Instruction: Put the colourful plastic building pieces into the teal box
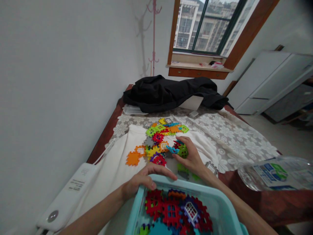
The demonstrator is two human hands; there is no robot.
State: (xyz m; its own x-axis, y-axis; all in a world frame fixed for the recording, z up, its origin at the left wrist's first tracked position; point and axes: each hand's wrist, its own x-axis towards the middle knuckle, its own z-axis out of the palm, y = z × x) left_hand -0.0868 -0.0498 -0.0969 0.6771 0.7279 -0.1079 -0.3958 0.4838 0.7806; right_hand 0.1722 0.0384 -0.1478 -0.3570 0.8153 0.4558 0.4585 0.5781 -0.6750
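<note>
So, head view: right hand (193,156) is cupped round some notched plastic building blocks (183,151), thumb and fingers apart, can't tell if it's actually pinching any. Main block pile (158,137) sits at its 10 o'clock, long axis roughly 8 to 2; left hand (139,181) grips the turquoise tub (195,187). Underneath: white cloth (114,169) over floral tablecloth (234,143), window (210,26) at 1 o'clock

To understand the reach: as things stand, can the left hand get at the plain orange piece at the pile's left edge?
Probably yes: the orange piece lies just beyond the left hand, with nothing visible between them, though this hand must likely leave the bin's rim.
</note>
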